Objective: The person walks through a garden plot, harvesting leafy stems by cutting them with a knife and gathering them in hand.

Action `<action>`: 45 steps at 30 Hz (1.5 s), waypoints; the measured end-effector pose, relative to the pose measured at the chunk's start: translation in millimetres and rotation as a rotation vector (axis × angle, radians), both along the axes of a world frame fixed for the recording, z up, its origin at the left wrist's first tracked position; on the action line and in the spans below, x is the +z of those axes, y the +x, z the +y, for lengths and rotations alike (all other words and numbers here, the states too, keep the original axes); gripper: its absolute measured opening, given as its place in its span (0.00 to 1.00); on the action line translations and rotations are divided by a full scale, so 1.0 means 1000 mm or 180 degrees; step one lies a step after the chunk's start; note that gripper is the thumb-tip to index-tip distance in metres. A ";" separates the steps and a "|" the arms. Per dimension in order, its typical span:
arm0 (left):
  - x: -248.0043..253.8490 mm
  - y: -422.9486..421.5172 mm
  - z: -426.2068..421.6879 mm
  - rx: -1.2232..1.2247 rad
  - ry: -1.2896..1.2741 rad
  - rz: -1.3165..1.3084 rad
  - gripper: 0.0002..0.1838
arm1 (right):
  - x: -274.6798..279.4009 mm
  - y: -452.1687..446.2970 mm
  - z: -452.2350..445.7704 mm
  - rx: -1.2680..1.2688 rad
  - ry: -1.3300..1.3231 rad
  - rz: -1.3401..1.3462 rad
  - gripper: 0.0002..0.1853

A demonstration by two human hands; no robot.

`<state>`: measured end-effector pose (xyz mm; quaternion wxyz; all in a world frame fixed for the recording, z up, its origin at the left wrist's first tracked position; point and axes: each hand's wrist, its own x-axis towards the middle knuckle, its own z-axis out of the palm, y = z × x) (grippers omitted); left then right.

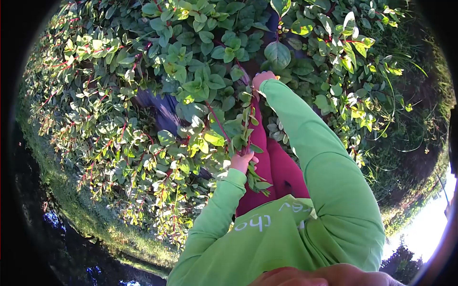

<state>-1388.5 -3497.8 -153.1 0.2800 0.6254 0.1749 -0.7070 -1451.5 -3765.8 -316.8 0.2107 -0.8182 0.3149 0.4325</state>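
My left hand [241, 162] is closed round a bunch of cut-looking reddish stems [248, 126] with green leaves, just in front of my legs. Some of the leaves hang below the fist. Farther forward, my right hand [265, 80] reaches in among the leafy plants [205, 81], its fingers curled beside the upper end of the stems. What those fingers pinch is hidden. A large round leaf [277, 55] stands just beyond the right hand.
Dense green plants with red stems [119, 128] spread ahead and to the left. Dark sheeting [164, 112] shows between them. Grass [410, 133] lies at the right. My legs in dark pink trousers [281, 167] are below my hands.
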 end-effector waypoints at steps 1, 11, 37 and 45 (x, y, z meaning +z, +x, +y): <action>0.010 0.009 -0.002 -0.0155 0.0015 0.0000 0.07 | -0.011 0.001 -0.002 -0.0066 0.0221 0.0117 0.11; 0.053 0.078 0.023 -0.0009 0.0162 -0.0083 0.05 | -0.002 -0.088 -0.081 0.0374 -0.0078 0.0484 0.15; -0.078 0.089 -0.155 0.2470 0.0061 0.0576 0.13 | 0.072 0.024 -0.034 -0.4009 0.2568 -0.1264 0.18; -0.059 0.111 -0.129 0.2153 0.0229 0.0483 0.17 | -0.029 0.195 -0.099 -0.1045 0.0320 -0.1617 0.20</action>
